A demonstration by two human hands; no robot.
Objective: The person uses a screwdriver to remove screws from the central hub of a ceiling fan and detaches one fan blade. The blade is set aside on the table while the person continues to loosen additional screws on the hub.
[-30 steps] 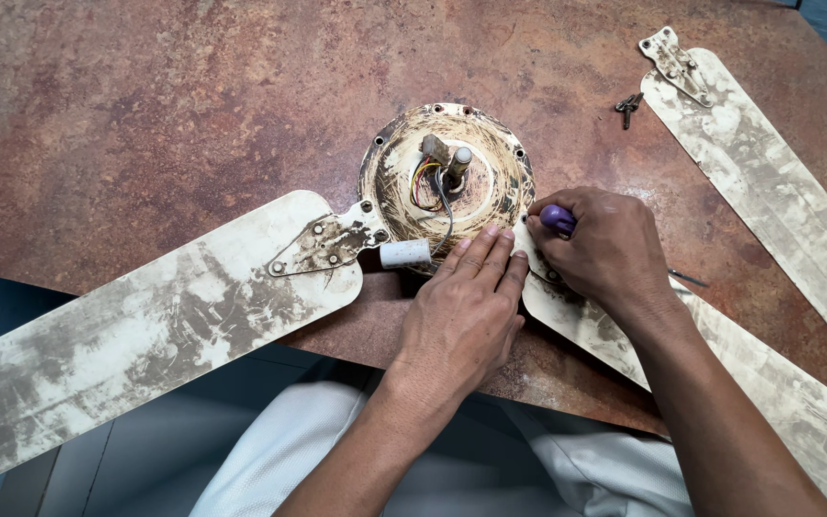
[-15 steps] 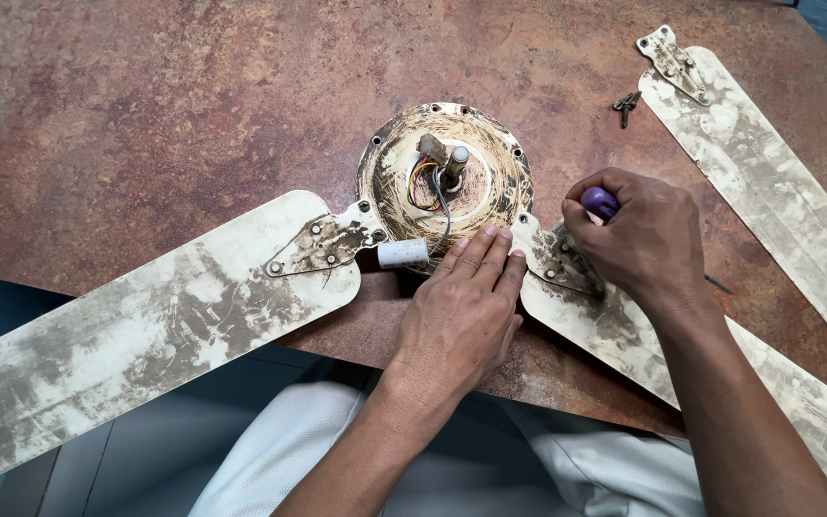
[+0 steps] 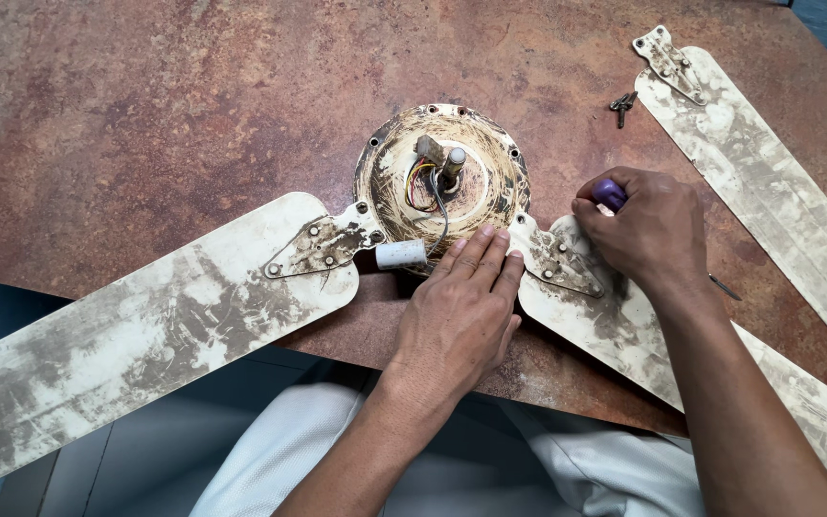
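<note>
A round, grimy cream-coloured metal ceiling-fan motor housing [image 3: 442,177] lies on a mottled reddish-brown table top [image 3: 145,115], with coloured wires [image 3: 420,184] and a short central shaft [image 3: 454,165] showing in its open middle. The left hand [image 3: 461,311] lies flat, palm down, on the near edge of the housing; its fingers [image 3: 480,254] are straight and held close together, the tips resting on the rim. Just left of those fingertips a small white cylindrical capacitor [image 3: 401,254] hangs off the housing by a dark lead.

The right hand [image 3: 648,230] is curled into a closed grip round a purple-handled screwdriver [image 3: 610,193], the handle's end poking out above the thumb (the thin metal seen past the wrist may be its shaft, though I cannot tell for certain). This hand sits over the bracket [image 3: 557,263] of the right-hand stained white fan blade [image 3: 643,335], which joins the housing and runs off toward the lower right.

A second stained white blade [image 3: 136,335] is bolted to the housing's left side and reaches to the lower left, overhanging the table edge. A third, loose blade [image 3: 758,182] lies well apart along the right side of the table, with a few small dark screws [image 3: 622,103] beside its bracket end.
</note>
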